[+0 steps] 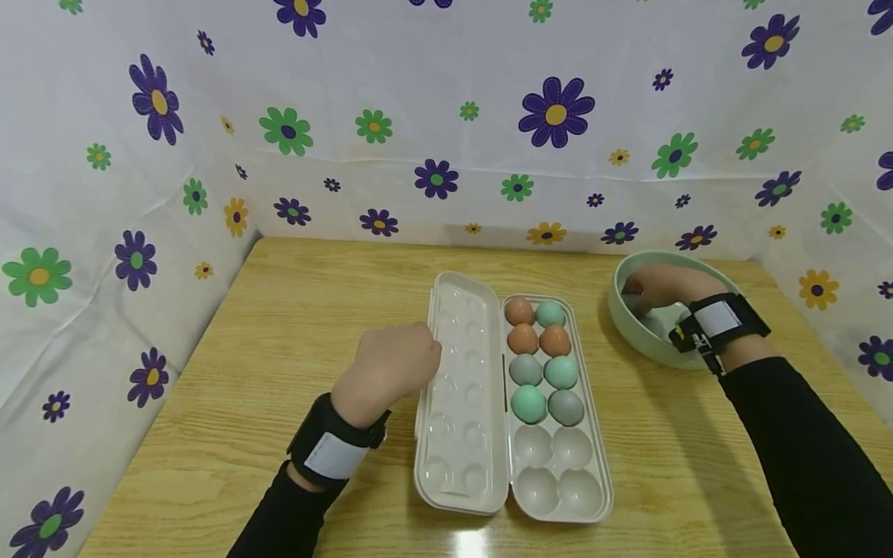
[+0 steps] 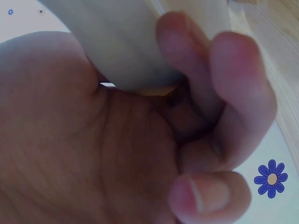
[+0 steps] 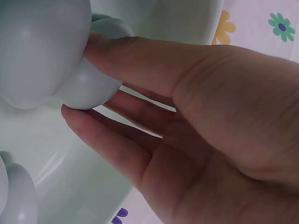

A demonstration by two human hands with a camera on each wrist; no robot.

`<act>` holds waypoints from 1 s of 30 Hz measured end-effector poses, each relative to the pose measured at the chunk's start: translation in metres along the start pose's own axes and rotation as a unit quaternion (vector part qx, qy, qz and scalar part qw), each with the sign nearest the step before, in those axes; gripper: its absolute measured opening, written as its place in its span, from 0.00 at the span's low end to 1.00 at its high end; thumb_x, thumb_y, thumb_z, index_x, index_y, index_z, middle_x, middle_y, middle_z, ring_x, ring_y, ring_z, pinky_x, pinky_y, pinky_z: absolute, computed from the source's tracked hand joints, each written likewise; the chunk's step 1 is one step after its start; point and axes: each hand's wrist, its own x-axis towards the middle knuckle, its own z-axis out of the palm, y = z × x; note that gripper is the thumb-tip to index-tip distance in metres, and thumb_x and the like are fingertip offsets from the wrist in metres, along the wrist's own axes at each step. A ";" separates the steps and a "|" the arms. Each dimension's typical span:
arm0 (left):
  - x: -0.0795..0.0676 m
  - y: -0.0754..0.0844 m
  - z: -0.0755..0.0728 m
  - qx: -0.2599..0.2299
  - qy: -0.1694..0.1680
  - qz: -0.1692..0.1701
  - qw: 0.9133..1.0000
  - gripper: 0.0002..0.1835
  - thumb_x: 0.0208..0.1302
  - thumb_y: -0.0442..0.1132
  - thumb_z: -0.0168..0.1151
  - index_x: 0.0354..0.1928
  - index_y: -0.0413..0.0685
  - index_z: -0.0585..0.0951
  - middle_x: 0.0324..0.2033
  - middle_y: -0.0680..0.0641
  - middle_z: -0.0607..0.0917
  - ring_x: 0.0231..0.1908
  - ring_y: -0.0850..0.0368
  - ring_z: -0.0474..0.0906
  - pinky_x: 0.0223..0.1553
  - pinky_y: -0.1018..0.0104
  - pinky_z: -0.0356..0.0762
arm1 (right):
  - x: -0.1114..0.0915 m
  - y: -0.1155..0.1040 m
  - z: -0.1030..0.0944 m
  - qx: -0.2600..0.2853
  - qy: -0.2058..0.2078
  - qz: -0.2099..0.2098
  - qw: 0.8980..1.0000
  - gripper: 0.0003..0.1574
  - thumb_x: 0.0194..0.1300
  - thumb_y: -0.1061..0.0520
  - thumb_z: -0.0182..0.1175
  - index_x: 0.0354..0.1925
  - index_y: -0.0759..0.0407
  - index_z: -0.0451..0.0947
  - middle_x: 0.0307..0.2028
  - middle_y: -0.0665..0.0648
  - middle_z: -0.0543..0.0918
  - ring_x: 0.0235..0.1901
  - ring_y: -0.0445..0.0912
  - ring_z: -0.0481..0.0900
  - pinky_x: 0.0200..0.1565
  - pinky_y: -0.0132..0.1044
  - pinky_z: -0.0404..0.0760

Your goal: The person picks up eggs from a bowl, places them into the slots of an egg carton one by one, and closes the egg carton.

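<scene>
The left hand [image 1: 394, 360] is gripping the lid's [image 1: 466, 403] outer edge; the right hand [image 1: 663, 285] is pinching an egg [image 3: 93, 87] inside the bowl [image 1: 642, 339], table [image 1: 649, 442] surface separating its rim from the carton [image 1: 601, 480].

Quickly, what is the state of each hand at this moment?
Left hand: closed, holding the carton lid at its edge.
Right hand: pinching an egg inside the bowl.

One tabletop [image 1: 314, 310] has one egg carton [image 1: 590, 422] and one bowl [image 1: 628, 329]. The carton has three brown eggs [image 1: 522, 339], three green eggs [image 1: 561, 372] and two gray eggs [image 1: 525, 370], so eight in all. Four more cups [image 1: 532, 446] show their round insides. The bowl has at least four pale eggs [image 3: 42, 51]; some may be hidden. There are two black wristbands [image 1: 342, 422].
</scene>
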 end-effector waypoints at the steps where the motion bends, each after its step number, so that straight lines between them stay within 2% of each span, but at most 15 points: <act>1: 0.000 0.000 0.000 0.000 -0.001 -0.001 1.000 0.20 0.79 0.42 0.42 0.34 0.40 0.80 0.18 0.51 0.70 0.19 0.56 0.70 0.21 0.63 0.67 | 0.000 0.000 0.000 -0.001 0.001 0.000 1.000 0.24 0.61 0.65 0.64 0.56 0.69 0.80 0.51 0.67 0.86 0.51 0.58 0.83 0.60 0.63 0.76; 7: 0.000 -0.001 -0.001 0.001 0.000 -0.001 1.000 0.20 0.79 0.41 0.43 0.33 0.40 0.80 0.18 0.51 0.70 0.18 0.57 0.68 0.20 0.63 0.67 | -0.001 -0.002 0.000 0.001 0.003 -0.002 1.000 0.24 0.61 0.65 0.65 0.56 0.70 0.80 0.52 0.69 0.85 0.54 0.62 0.83 0.60 0.63 0.75; 14: 0.000 -0.001 -0.001 0.002 0.003 0.005 1.000 0.20 0.79 0.42 0.42 0.38 0.37 0.81 0.18 0.50 0.70 0.19 0.57 0.69 0.20 0.63 0.67 | -0.002 -0.002 0.000 -0.003 0.004 0.003 1.000 0.23 0.62 0.64 0.65 0.56 0.71 0.80 0.50 0.68 0.86 0.50 0.58 0.84 0.58 0.62 0.77; 30: 0.001 0.000 0.000 -0.006 0.003 -0.002 1.000 0.20 0.79 0.42 0.43 0.35 0.38 0.80 0.18 0.50 0.71 0.20 0.55 0.71 0.21 0.63 0.66 | -0.002 0.000 0.001 -0.016 0.012 0.002 1.000 0.21 0.60 0.64 0.67 0.52 0.71 0.82 0.47 0.68 0.87 0.47 0.57 0.85 0.55 0.60 0.80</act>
